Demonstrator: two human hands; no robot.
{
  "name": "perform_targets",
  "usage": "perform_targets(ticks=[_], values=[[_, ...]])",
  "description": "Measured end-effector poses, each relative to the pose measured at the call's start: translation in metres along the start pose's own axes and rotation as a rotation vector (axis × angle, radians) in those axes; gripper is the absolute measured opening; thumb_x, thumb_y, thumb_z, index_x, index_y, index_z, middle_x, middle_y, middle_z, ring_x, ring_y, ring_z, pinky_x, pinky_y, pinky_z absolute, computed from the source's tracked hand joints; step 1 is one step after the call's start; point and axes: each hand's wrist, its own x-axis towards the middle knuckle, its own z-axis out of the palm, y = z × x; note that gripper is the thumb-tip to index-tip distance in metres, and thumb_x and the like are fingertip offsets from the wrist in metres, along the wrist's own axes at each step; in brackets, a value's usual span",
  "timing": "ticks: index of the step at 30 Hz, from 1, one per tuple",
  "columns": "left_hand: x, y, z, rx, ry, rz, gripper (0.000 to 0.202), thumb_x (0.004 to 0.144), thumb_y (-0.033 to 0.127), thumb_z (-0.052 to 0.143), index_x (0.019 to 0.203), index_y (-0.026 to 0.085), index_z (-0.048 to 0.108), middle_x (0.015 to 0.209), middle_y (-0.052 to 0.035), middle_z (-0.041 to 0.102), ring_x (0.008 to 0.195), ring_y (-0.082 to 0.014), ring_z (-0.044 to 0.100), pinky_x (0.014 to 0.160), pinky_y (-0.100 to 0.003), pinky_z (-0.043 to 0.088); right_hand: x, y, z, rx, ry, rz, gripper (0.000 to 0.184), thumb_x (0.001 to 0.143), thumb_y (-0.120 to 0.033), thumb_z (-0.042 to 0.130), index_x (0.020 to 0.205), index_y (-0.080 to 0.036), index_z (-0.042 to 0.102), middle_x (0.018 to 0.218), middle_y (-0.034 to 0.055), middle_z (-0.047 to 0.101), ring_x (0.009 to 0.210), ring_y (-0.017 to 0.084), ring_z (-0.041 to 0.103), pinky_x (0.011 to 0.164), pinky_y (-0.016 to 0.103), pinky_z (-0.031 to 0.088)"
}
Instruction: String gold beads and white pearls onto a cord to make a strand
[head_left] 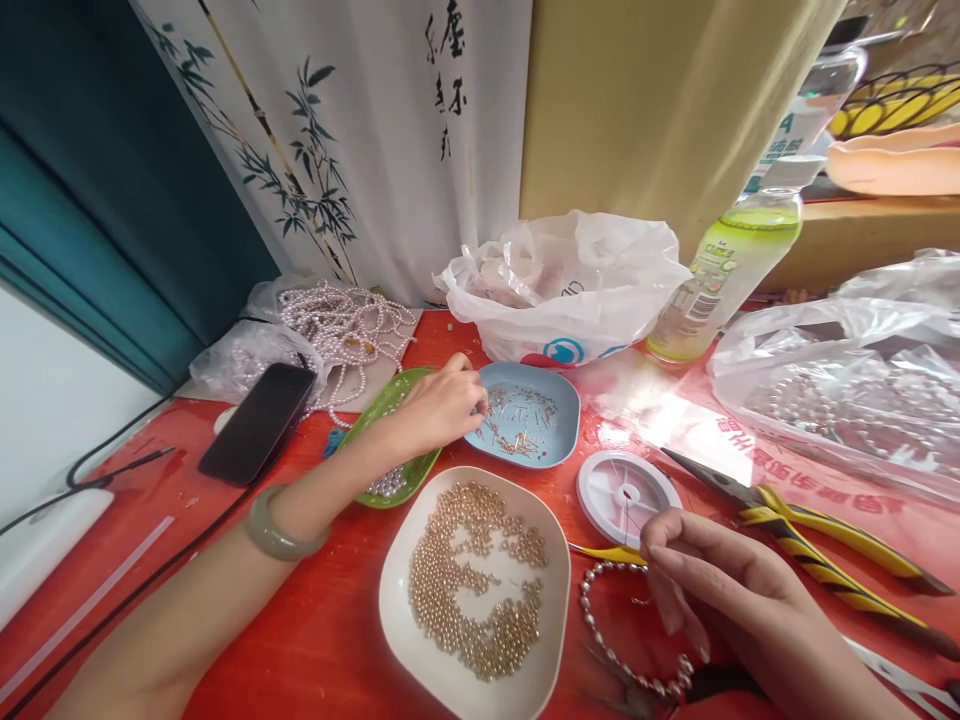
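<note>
My left hand (pixel 446 403) reaches over the left edge of a blue dish (pixel 566 450). Its fingers are curled together, and anything between them is hidden. Small metal pins (pixel 521 440) lie scattered in that dish. My right hand (pixel 731 590) has thumb and forefinger pinched beside a white spool (pixel 592 500); what they hold is too fine to name. Below these fingers a string of silvery beads (pixel 600 625) curves on the red table. A cream dish (pixel 401 640) of small gold beads (pixel 442 570) stands between my hands.
A green dish (pixel 420 480) of beads lies under my left forearm. Yellow-and-black pliers (pixel 810 540) are at the right. Behind stand a white plastic bag (pixel 555 310) and a bottle (pixel 720 270). A phone (pixel 259 420) and bead strands (pixel 337 320) lie at the left.
</note>
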Motion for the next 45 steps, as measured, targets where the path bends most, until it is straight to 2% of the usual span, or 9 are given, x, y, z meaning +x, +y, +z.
perform_targets(ticks=[5,11,13,18,21,24,29,33,45], values=[[0.0,0.007,-0.005,0.016,-0.007,-0.031,0.015,0.07,0.016,0.047,0.068,0.017,0.062,0.077,-0.0069,0.057,0.09,-0.0222,0.046,0.055,-0.027,0.033,0.0,0.001,-0.002,0.001,-0.023,-0.061,0.021,0.078,-0.036,0.057,0.071,-0.017,0.054,0.05,-0.0032,0.054,0.042,0.008,0.045,0.044,0.02,0.034],[-0.006,0.015,-0.01,-0.189,0.151,-0.226,0.011,0.067,0.023,0.053,0.072,0.018,0.062,0.085,-0.0049,0.053,0.072,-0.0158,0.052,0.064,-0.03,0.038,0.0,-0.002,0.002,-0.01,-0.017,-0.134,0.02,0.077,-0.035,0.057,0.069,-0.016,0.053,0.049,-0.0022,0.056,0.042,0.008,0.044,0.044,0.02,0.033],[-0.01,0.019,-0.01,-0.349,0.19,-0.249,0.009,0.066,0.022,0.055,0.071,0.017,0.061,0.08,-0.0039,0.055,0.07,-0.0147,0.052,0.067,-0.03,0.039,-0.001,-0.003,0.003,0.0,-0.025,-0.154,0.019,0.077,-0.033,0.057,0.07,-0.016,0.053,0.05,-0.002,0.057,0.042,0.008,0.044,0.045,0.02,0.032],[-0.028,0.04,-0.011,-0.911,0.193,-0.31,0.01,0.066,0.023,0.06,0.069,0.014,0.059,0.073,-0.0031,0.061,0.069,-0.0126,0.055,0.068,-0.027,0.041,0.0,-0.004,0.003,0.014,-0.013,-0.194,0.019,0.075,-0.032,0.059,0.07,-0.015,0.052,0.049,-0.0025,0.058,0.04,0.006,0.044,0.044,0.019,0.031],[-0.043,0.058,-0.014,-1.228,0.123,-0.368,0.011,0.062,0.02,0.065,0.065,0.013,0.058,0.068,-0.0011,0.06,0.064,-0.0102,0.053,0.064,-0.025,0.04,-0.003,-0.01,0.008,-0.013,-0.005,-0.225,0.018,0.075,-0.031,0.059,0.069,-0.015,0.052,0.049,-0.0027,0.058,0.04,0.006,0.044,0.045,0.019,0.033],[-0.055,0.074,-0.014,-1.496,0.074,-0.356,0.012,0.058,0.015,0.069,0.064,0.012,0.059,0.066,0.0001,0.059,0.061,-0.0077,0.052,0.062,-0.022,0.04,-0.011,-0.02,0.02,-0.062,-0.008,-0.274,0.019,0.075,-0.032,0.058,0.067,-0.016,0.052,0.051,-0.0024,0.058,0.041,0.006,0.046,0.046,0.02,0.035],[-0.066,0.09,-0.008,-1.763,-0.013,-0.336,0.017,0.057,0.015,0.073,0.067,0.011,0.061,0.065,0.0005,0.058,0.058,-0.0079,0.055,0.064,-0.024,0.043,-0.024,-0.029,0.05,-0.107,-0.064,-0.276,0.021,0.073,-0.033,0.056,0.064,-0.016,0.051,0.051,-0.0028,0.055,0.041,0.006,0.044,0.043,0.019,0.034],[-0.07,0.097,-0.004,-1.886,-0.017,-0.295,0.016,0.06,0.018,0.073,0.068,0.011,0.061,0.067,-0.0001,0.058,0.059,-0.0082,0.056,0.062,-0.023,0.045,-0.029,-0.026,0.062,-0.124,-0.016,-0.293,0.019,0.073,-0.03,0.054,0.063,-0.016,0.048,0.052,-0.0025,0.055,0.041,0.006,0.042,0.042,0.018,0.033],[-0.074,0.1,0.004,-1.958,-0.02,-0.296,0.014,0.066,0.021,0.07,0.07,0.009,0.063,0.071,-0.0026,0.058,0.064,-0.0092,0.055,0.06,-0.021,0.047,-0.034,-0.021,0.064,-0.163,0.078,-0.29,0.014,0.07,-0.025,0.05,0.059,-0.018,0.046,0.05,-0.0029,0.052,0.042,0.007,0.041,0.041,0.019,0.032]])
